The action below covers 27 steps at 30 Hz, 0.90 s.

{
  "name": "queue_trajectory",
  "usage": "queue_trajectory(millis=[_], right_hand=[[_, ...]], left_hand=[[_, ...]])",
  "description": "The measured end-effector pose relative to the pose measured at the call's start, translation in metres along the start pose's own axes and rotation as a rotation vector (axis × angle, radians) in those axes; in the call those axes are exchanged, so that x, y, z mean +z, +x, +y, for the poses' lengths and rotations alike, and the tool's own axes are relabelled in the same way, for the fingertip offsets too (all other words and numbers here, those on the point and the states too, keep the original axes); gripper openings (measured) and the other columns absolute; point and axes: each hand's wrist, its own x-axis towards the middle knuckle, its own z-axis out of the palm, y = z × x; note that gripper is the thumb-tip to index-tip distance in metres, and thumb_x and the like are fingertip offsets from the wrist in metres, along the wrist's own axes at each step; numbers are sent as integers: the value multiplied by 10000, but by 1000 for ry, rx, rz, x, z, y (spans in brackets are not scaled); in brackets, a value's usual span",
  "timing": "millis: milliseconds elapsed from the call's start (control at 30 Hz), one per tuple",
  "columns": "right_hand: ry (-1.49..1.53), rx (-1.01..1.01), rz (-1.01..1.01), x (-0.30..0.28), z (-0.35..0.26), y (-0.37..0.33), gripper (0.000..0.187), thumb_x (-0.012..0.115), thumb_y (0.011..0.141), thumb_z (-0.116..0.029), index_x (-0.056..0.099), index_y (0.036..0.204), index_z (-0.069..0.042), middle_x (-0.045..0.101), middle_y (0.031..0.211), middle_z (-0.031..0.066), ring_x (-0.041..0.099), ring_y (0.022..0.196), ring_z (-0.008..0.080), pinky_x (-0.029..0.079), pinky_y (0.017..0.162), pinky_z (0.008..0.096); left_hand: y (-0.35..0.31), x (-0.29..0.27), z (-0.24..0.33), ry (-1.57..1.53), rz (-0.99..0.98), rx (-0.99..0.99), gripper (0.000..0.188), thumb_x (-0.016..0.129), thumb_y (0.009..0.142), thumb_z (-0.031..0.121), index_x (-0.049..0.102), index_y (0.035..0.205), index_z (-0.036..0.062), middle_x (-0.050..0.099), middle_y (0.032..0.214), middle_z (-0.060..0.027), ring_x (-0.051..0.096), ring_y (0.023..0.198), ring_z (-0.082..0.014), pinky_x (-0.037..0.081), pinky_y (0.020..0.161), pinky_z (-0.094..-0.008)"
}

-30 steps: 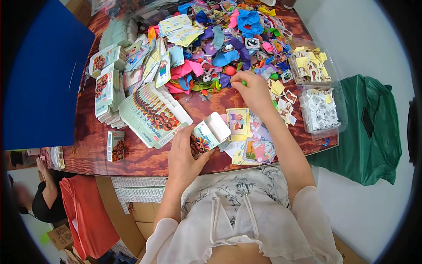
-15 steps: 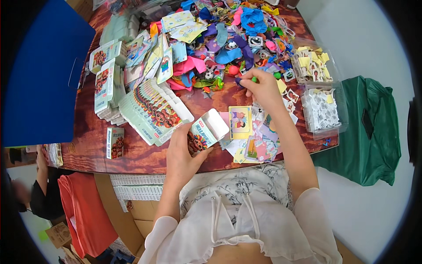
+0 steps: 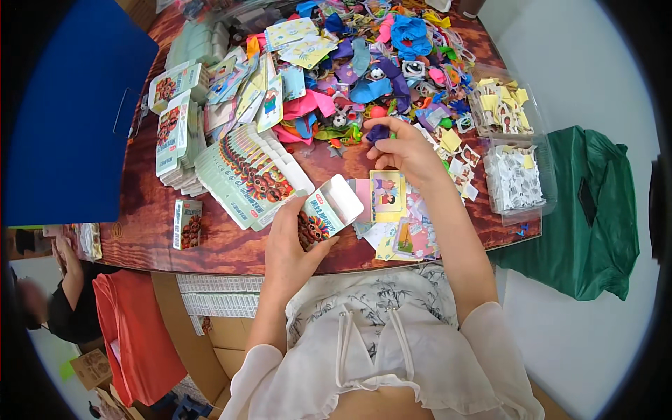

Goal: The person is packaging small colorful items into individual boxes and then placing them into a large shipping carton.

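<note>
My left hand point(image 3: 288, 238) is closed around a small printed carton point(image 3: 316, 218), pale green with a colourful picture. Its top gapes at the upper right, showing a white inside. Over the table's middle, my right hand point(image 3: 407, 150) has its fingers curled around a limp dark purple piece point(image 3: 378, 134) that looks like a balloon. Below that hand lie a yellow-bordered card point(image 3: 387, 197) and several loose cards and sticker sheets. Beside my left hand, a fanned row of similar cartons point(image 3: 245, 178) spreads leftward. Beyond my right hand rises a heap of small toys and balloons point(image 3: 364, 77).
Stacked cartons point(image 3: 175, 136) and a single upright carton point(image 3: 187, 224) stand at the left. Clear trays of cut paper pieces point(image 3: 514, 175) sit on the right edge, near a green bag point(image 3: 574, 210). A blue panel point(image 3: 77, 112) and another person's arm point(image 3: 70, 276) are at far left.
My right hand has drawn slightly back toward me from the toy heap, with the purple piece in its fingers. My left hand keeps its hold on the carton. The view has shifted slightly.
</note>
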Motion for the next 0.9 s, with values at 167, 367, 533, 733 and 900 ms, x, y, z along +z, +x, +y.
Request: queue_trajectory(millis=[167,367,533,733,900], right_hand=[[232,-7,-88,-10,-5,-11,465,546,886,26,499,1348,7,620,1209,172,685,972,227,583,800,331],[337,-61,-109,-18,-4,-24,462,554,906,-5,487,1363,17,619,1254,169,679,1012,254,577,856,360],[220,-16,15,-20,-5,-34,327,599,948,-95,572,1261,-4,690,1098,113,670,819,128,568,717,262],[207,7,119,-24,-1,-40,137,609,960,-135,628,1062,-44,649,834,5,601,667,87,486,576,233],[237,-19,155,-27,-8,-55,189,598,955,-113,621,1118,-22,611,810,9,572,650,93,457,571,234]], left_hand=[[-1,-1,-2,-20,-2,-21,713,853,691,133,479,1283,3,573,1203,-186,587,1094,-361,499,905,-412],[1,0,1,-10,-3,-13,729,857,675,107,482,1288,-12,581,1206,-183,593,1104,-339,489,931,-400],[1,0,6,-19,-31,-46,753,866,656,84,485,1297,-26,587,1222,-188,592,1137,-323,477,969,-389],[1,2,9,-44,-75,-77,751,865,658,85,488,1299,-22,587,1234,-191,593,1145,-322,476,972,-391],[0,-3,10,-21,-49,-26,761,859,664,79,474,1315,-17,585,1221,-185,589,1149,-308,473,980,-384]])
